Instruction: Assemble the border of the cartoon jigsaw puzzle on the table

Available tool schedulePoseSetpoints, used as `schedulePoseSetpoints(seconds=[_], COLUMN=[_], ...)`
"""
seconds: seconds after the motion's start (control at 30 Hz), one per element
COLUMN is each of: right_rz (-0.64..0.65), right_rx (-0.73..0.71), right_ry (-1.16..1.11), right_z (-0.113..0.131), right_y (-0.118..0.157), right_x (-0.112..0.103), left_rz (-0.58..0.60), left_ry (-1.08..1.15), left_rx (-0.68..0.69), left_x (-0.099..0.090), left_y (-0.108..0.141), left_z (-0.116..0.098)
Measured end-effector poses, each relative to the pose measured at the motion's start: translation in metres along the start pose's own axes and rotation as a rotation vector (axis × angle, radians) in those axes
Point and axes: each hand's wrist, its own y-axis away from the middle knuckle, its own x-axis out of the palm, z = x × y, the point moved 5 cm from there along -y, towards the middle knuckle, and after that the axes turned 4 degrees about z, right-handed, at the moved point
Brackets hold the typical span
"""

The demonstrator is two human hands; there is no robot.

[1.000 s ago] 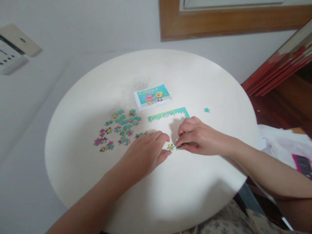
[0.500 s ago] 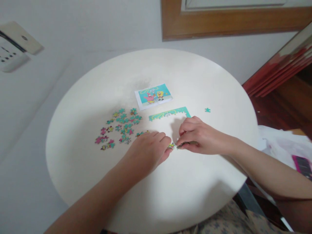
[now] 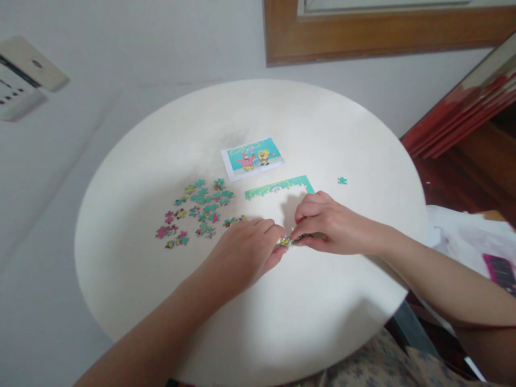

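Observation:
Between my two hands, just above or on the table, a small yellow and pale puzzle piece (image 3: 285,242) shows at the fingertips. My left hand (image 3: 258,242) pinches it from the left. My right hand (image 3: 322,223) is closed on a puzzle piece at its right, mostly covered by the fingers, and the two pieces meet edge to edge. Beyond the hands lies a joined strip of teal puzzle (image 3: 278,188), with a corner turning down its right side behind my right hand. A few more pieces (image 3: 235,221) lie beside my left wrist.
Several loose puzzle pieces (image 3: 207,207) are scattered on the left of the round white table (image 3: 250,333). A printed reference picture (image 3: 253,158) lies behind the strip. One teal piece (image 3: 342,180) sits apart on the right. White plastic bags (image 3: 467,231) are beyond the table's right edge.
The hands have drawn slightly closer together, and the pieces at the fingertips now meet where a small gap showed before. The view has shifted a little.

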Motion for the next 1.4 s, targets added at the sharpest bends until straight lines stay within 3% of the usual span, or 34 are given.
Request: schedulePoseSetpoints(seconds=[0.83, 1.1, 1.4], right_rz=[-0.021, 0.007, 0.024], right_rx=[-0.042, -0.035, -0.017], right_ry=[0.018, 0.010, -0.033], right_z=[0.001, 0.001, 0.001], right_y=[0.001, 0.001, 0.003], right_x=[0.001, 0.000, -0.003], left_rz=[0.062, 0.024, -0.004], left_ry=[0.012, 0.124, 0.082], left_rx=[-0.058, -0.054, -0.059], left_x=[0.004, 0.005, 0.004], left_y=[-0.004, -0.002, -0.002], left_z=[-0.003, 0.006, 0.002])
